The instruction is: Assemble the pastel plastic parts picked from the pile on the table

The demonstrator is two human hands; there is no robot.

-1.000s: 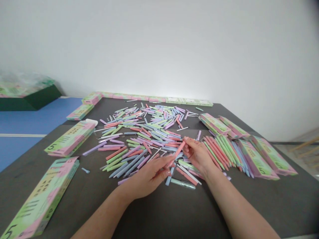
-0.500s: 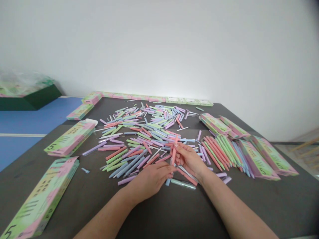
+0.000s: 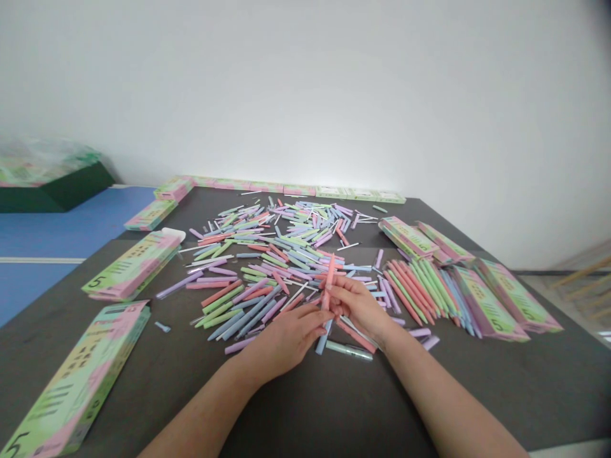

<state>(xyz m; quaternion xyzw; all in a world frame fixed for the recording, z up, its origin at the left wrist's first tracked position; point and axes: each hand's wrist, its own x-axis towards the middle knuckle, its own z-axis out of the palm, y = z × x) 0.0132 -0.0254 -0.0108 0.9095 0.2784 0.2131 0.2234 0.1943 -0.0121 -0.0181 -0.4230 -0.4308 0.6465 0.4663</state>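
Note:
Both my hands meet low over the near side of a big spread of pastel pens. Between them a coral-pink pen stands nearly upright, its top end leaning slightly away. My left hand pinches its lower part; my right hand has its fingers closed around the middle. The fingers partly hide the pen. Just beneath the hands lie a blue pen, a pale green pen with a clear cap and another coral pen. A loose bundle of blue pens is left of my left hand.
Sorted coral pens and green pens lie at right beside printed boxes. An open-flapped box and a nearer box sit at left. More boxes line the back edge. A dark green tray stands far left.
The coral-pink pen has shifted slightly left and stands a little higher in my fingers. My right hand has moved slightly left, and the view has turned slightly.

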